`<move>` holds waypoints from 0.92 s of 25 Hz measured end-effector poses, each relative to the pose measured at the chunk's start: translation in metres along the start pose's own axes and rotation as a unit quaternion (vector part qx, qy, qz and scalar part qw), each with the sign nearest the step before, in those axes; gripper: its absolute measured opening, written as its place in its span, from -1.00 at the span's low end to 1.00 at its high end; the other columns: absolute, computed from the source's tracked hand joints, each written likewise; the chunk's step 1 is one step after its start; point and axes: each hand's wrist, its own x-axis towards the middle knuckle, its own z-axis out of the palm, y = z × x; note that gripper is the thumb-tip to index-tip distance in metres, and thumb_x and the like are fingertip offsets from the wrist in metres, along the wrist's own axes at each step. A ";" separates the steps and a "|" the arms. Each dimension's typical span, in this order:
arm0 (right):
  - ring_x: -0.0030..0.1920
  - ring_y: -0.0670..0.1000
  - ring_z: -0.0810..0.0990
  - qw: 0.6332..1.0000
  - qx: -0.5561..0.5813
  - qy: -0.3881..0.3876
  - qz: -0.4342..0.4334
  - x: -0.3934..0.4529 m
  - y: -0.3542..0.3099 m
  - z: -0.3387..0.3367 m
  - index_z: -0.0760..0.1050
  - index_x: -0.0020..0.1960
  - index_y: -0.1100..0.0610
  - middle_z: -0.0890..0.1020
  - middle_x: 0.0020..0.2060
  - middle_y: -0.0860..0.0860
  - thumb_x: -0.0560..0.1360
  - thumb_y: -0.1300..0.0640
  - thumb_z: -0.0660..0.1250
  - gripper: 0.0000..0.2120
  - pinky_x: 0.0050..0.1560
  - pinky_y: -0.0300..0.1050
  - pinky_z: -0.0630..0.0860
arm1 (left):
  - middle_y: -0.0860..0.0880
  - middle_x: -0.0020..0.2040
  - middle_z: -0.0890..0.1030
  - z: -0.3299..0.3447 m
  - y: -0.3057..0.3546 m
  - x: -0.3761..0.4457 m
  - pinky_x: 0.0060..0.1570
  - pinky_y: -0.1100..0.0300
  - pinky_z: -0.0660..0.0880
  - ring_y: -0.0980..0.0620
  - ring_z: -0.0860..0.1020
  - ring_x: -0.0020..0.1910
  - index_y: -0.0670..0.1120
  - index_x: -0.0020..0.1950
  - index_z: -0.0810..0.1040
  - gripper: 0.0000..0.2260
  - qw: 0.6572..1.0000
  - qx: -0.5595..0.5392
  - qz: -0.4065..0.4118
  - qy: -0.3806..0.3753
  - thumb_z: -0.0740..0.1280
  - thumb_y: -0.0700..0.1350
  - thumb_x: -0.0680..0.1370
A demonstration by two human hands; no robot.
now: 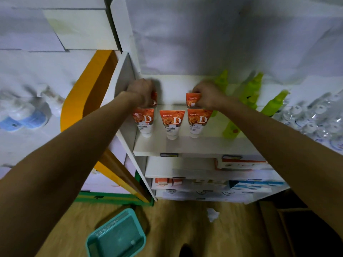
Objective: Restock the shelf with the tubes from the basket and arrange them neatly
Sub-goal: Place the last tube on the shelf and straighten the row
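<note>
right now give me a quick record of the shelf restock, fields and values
left hand: fingers closed on a back-row tube, far left of the shelf
right hand: fingers closed on a second back-row tube
front row: three orange-and-white tubes standing cap-down
neighbours: green bottles to the right
basket: teal, on the floor, no tubes visible inside
</note>
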 end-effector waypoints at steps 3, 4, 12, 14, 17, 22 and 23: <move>-0.16 0.14 0.64 0.999 0.027 0.026 0.000 0.000 0.002 0.003 0.68 -0.10 0.24 0.71 -0.11 0.19 0.32 0.12 0.54 -0.77 -0.22 -0.17 0.38 | -0.20 0.18 0.64 0.002 -0.005 0.002 0.11 0.01 0.52 -0.21 0.60 0.17 -0.12 0.22 0.61 -0.64 1.000 -0.022 0.008 0.002 0.51 -0.07 0.46; -0.15 0.15 0.64 0.999 0.035 0.032 0.001 0.000 0.002 0.002 0.68 -0.08 0.26 0.70 -0.10 0.20 0.31 0.14 0.54 -0.75 -0.21 -0.18 0.35 | -0.20 0.19 0.63 0.004 -0.005 0.002 0.11 0.02 0.52 -0.21 0.59 0.18 -0.13 0.24 0.60 -0.63 1.000 -0.027 0.011 0.001 0.50 -0.09 0.46; -0.11 0.11 0.63 0.999 0.028 0.014 0.007 0.000 0.002 0.000 0.68 0.00 0.23 0.70 -0.04 0.18 0.30 0.15 0.54 -0.70 -0.17 -0.15 0.44 | -0.23 0.25 0.58 0.004 -0.004 0.005 0.17 -0.04 0.51 -0.25 0.55 0.23 -0.15 0.34 0.53 -0.57 0.999 -0.039 0.012 0.002 0.47 -0.14 0.49; -0.13 0.06 0.61 0.999 0.028 -0.012 0.015 -0.002 0.000 -0.005 0.68 0.03 0.19 0.70 -0.03 0.14 0.30 0.11 0.54 -0.67 -0.18 -0.16 0.43 | -0.22 0.29 0.57 0.004 -0.004 0.003 0.18 -0.04 0.51 -0.25 0.54 0.25 -0.12 0.40 0.47 -0.50 0.999 -0.040 0.016 -0.008 0.47 -0.10 0.48; 0.05 0.09 0.62 0.999 0.026 -0.034 0.027 -0.003 -0.006 -0.014 0.60 0.23 0.13 0.66 0.15 0.09 0.32 0.05 0.54 -0.50 0.01 -0.08 0.55 | -0.18 0.40 0.50 0.000 0.001 0.002 0.29 -0.01 0.45 -0.23 0.48 0.36 -0.08 0.49 0.39 -0.40 0.998 -0.055 0.018 -0.019 0.47 -0.14 0.47; 0.16 0.09 0.57 0.986 -0.023 0.162 -0.038 -0.031 -0.023 -0.025 0.60 0.16 0.07 0.64 0.15 0.05 0.48 -0.05 0.32 -0.68 0.15 -0.02 0.45 | -0.08 0.39 0.53 -0.022 0.012 -0.017 0.32 0.03 0.46 -0.10 0.51 0.34 -0.05 0.44 0.47 -0.49 0.983 -0.150 0.064 0.087 0.42 -0.11 0.49; 0.16 0.09 0.56 0.980 -0.052 0.186 -0.057 -0.037 -0.027 -0.023 0.62 0.11 0.08 0.65 0.11 0.05 0.47 -0.05 0.29 -0.69 0.20 0.00 0.42 | -0.08 0.34 0.56 -0.025 0.012 -0.027 0.27 0.03 0.49 -0.08 0.54 0.30 -0.05 0.40 0.51 -0.54 0.980 -0.156 0.073 0.099 0.42 -0.07 0.50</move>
